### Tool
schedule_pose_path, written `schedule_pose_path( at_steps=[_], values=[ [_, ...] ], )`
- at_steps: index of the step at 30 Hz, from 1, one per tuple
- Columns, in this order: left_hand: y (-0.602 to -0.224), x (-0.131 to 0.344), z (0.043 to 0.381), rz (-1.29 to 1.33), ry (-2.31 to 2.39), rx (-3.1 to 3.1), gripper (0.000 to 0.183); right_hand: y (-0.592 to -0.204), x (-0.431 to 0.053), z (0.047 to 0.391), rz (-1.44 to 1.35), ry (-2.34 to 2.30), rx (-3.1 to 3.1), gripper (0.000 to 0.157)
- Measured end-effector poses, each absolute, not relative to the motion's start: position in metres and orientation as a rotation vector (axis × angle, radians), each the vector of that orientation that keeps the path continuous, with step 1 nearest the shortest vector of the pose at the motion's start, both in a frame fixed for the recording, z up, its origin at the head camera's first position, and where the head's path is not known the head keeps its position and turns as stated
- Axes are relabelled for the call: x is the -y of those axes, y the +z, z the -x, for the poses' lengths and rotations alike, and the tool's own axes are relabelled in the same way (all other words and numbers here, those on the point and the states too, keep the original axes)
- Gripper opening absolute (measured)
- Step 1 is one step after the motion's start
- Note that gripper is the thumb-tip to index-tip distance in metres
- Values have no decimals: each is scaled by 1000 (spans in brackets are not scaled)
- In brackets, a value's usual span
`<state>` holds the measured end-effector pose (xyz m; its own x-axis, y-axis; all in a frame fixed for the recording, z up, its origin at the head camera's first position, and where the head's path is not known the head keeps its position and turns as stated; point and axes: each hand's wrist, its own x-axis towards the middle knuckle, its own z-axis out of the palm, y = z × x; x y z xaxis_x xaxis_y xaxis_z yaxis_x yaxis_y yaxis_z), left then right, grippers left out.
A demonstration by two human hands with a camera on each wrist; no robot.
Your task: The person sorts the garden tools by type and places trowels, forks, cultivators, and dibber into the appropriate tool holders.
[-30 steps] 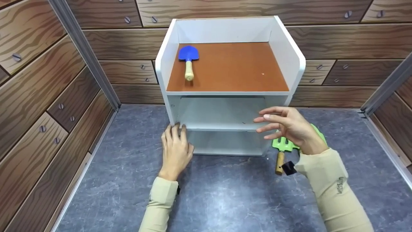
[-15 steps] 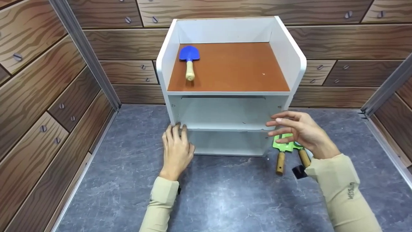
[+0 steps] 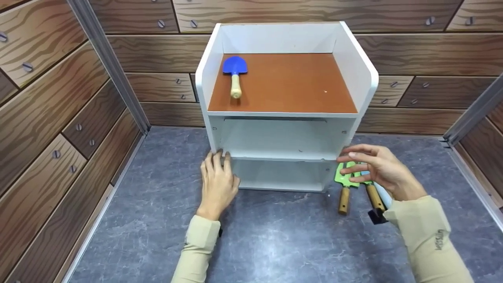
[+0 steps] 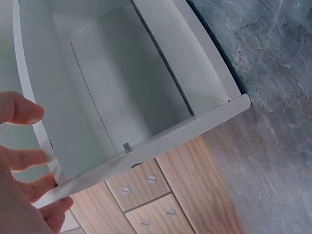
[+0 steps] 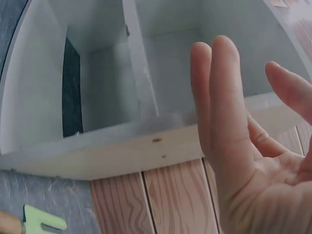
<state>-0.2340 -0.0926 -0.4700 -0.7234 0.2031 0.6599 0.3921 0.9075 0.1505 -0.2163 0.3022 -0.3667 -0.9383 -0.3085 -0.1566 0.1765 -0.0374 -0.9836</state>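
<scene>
A white shelf unit (image 3: 289, 114) with a brown top stands in front of me. My left hand (image 3: 219, 184) touches its left front edge at the middle board; in the left wrist view the fingers (image 4: 36, 187) rest at the corner of the board and side panel, thumb apart. My right hand (image 3: 383, 171) hovers by the right front edge with fingers spread and nothing in them. Beneath it on the floor lies a green garden fork (image 3: 344, 181) with a wooden handle. A second wooden-handled tool (image 3: 375, 197) beside it is partly covered by the hand.
A hand trowel (image 3: 235, 70) with blue blade and pale handle lies on the unit's top, at the left. Something light blue (image 3: 383, 194) lies by the floor tools, partly hidden. Wood-patterned walls (image 3: 157, 51) enclose the grey floor (image 3: 271, 236) at back and sides.
My right hand has moved right and a little down, from before the shelf opening to its right edge, uncovering more of the floor tools. My left hand stays at the left edge.
</scene>
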Motion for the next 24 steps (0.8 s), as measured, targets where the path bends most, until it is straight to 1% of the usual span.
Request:
schedule_pose_path(
  at_steps=[3, 13, 24],
  values=[
    [-469, 93, 233, 418, -356, 2399, 57, -370, -308, 217, 141, -2046, -1915, 26],
    [-469, 95, 235, 421, -362, 2382, 57, -381, -328, 221, 26, -2091, -1856, 17],
    [-472, 92, 234, 436, -367, 2382, 57, -403, -353, 224, -114, -2031, -1918, 13]
  ],
)
